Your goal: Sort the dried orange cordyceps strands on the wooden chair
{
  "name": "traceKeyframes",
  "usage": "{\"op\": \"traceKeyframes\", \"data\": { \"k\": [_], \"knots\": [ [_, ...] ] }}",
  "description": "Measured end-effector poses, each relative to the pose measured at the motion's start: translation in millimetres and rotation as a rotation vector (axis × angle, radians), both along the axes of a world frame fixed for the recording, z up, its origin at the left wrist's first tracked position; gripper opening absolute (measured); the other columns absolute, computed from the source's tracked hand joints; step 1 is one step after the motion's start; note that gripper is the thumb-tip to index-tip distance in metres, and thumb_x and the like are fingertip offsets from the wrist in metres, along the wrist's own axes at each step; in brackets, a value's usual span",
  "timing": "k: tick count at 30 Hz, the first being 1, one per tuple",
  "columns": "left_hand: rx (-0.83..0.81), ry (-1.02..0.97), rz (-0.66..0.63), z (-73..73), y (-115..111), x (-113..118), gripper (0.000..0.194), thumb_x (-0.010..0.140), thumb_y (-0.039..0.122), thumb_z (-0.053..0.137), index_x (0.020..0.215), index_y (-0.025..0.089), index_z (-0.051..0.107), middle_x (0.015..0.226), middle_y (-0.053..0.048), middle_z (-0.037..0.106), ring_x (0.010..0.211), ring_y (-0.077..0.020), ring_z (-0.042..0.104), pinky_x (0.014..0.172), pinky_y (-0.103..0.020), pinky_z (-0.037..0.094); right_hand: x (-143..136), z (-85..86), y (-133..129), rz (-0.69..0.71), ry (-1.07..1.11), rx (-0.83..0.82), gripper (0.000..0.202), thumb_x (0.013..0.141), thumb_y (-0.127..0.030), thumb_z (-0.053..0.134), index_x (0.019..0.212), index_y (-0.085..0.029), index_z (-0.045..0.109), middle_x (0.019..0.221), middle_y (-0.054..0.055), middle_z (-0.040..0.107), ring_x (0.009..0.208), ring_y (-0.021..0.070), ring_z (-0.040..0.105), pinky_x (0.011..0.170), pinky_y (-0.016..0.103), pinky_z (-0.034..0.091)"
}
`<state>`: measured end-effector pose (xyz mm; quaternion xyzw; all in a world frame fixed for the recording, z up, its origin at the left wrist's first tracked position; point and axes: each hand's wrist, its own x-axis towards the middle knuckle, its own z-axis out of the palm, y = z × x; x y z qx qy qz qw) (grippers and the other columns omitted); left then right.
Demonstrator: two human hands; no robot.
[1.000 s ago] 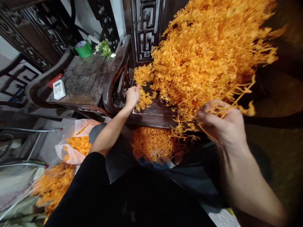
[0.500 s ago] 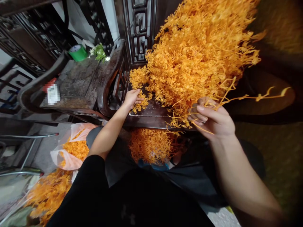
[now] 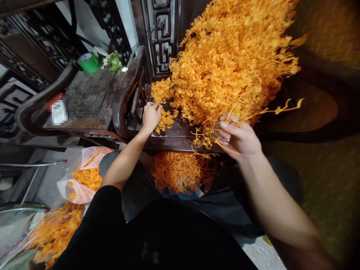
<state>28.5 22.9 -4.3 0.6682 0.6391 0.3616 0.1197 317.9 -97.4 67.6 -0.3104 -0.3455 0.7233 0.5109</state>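
A tall heap of orange, curly, stringy pieces [image 3: 230, 63] rests on the dark wooden seat [image 3: 180, 129]. My right hand [image 3: 239, 137] is closed around a few thin orange strands [image 3: 281, 109] at the heap's lower right edge. Farther left, my left hand [image 3: 152, 116] has its fingers curled down beside a small orange clump [image 3: 165, 120]; its fingertips are partly hidden, so whether it grips anything does not show. Another small orange pile [image 3: 161, 90] lies just behind that hand, against the big heap.
On the wooden side surface [image 3: 87, 97] stand green tape [image 3: 89, 62], a white-flowered sprig [image 3: 114, 63] and a blurred red-and-white packet [image 3: 58, 111]. Below the seat is an orange tangle [image 3: 177, 172]. A pink bag [image 3: 81, 187] with orange pieces sits at left.
My left hand has moved slightly left and its fingers have curled downward. My right hand, still holding strands, has shifted left. The whole view has shifted a little.
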Motion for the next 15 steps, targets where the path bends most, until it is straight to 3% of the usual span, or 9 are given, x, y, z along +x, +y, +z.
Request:
{"op": "traceKeyframes", "data": {
  "k": [3,5,7,9,11,13,15],
  "knots": [
    [0.066,-0.057,-0.167,14.2,-27,21,0.032,0.100,0.040,0.057,0.108,0.016,0.076,0.112,-0.013,0.074,0.109,-0.0226,0.068,0.100,-0.035,0.050,-2,-1.9,2,0.003,0.019,0.024,0.031,0.073,-0.029,0.088,0.090,-0.022,0.063,0.053,-0.008,0.034,0.049,0.0069,0.023,0.043,0.022,0.014],
    [-0.033,-0.170,-0.348,21.7,-54,39,0.045,0.105,0.050,0.045,0.098,0.017,0.075,0.094,-0.008,0.076,0.088,-0.0168,0.070,0.084,-0.030,0.053,-4,-2.7,4,0.010,0.029,0.031,0.031,0.074,-0.030,0.088,0.090,-0.022,0.063,0.055,-0.008,0.033,0.050,0.0071,0.023,0.044,0.022,0.015],
    [0.008,-0.163,-0.383,25.0,-82,54,0.046,0.102,0.057,0.047,0.095,0.019,0.073,0.087,-0.006,0.073,0.078,-0.0147,0.066,0.072,-0.028,0.051,-6,-3.0,5,-0.004,0.034,0.031,0.033,0.073,-0.030,0.089,0.091,-0.022,0.062,0.058,-0.007,0.033,0.052,0.0072,0.024,0.045,0.021,0.016],
    [0.137,0.032,-0.440,24.4,-104,62,0.047,0.094,0.066,0.058,0.099,0.021,0.074,0.080,-0.005,0.068,0.070,-0.0147,0.061,0.065,-0.029,0.046,-8,-3.0,5,-0.032,0.039,0.026,0.036,0.072,-0.031,0.090,0.091,-0.022,0.061,0.061,-0.006,0.034,0.055,0.0076,0.027,0.045,0.021,0.017],
    [0.223,0.293,-0.540,22.6,-117,66,0.053,0.088,0.071,0.063,0.116,0.028,0.075,0.075,-0.004,0.063,0.065,-0.0155,0.057,0.060,-0.030,0.041,-9,-2.7,5,-0.036,0.034,0.016,0.038,0.073,-0.033,0.090,0.093,-0.023,0.060,0.062,-0.006,0.035,0.056,0.0085,0.029,0.045,0.020,0.019],
    [0.246,0.475,-0.610,21.3,-122,66,0.059,0.089,0.073,0.060,0.137,0.038,0.067,0.074,-0.003,0.061,0.062,-0.0162,0.056,0.057,-0.032,0.035,-10,-2.4,5,-0.025,0.026,0.012,0.038,0.074,-0.034,0.089,0.093,-0.023,0.059,0.063,-0.006,0.035,0.056,0.0086,0.028,0.045,0.020,0.020],
    [0.243,0.530,-0.619,20.2,-120,67,0.063,0.092,0.071,0.057,0.147,0.042,0.058,0.077,-0.004,0.062,0.060,-0.0161,0.056,0.054,-0.032,0.031,-11,-2.2,5,-0.028,0.028,0.011,0.037,0.073,-0.032,0.089,0.092,-0.023,0.058,0.065,-0.006,0.034,0.057,0.0082,0.028,0.045,0.019,0.022]
  ]
}}
